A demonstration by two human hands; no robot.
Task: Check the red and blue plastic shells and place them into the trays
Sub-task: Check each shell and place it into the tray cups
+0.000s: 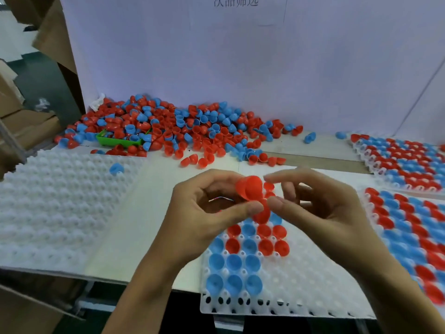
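One line of print (236, 1), "次品筛选", atop white backboard (265, 56).

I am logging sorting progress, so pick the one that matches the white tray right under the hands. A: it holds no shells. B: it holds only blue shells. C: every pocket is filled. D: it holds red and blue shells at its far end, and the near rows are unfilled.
D: the tray carries red shells and blue shells at its far end, while its near rows are bare.
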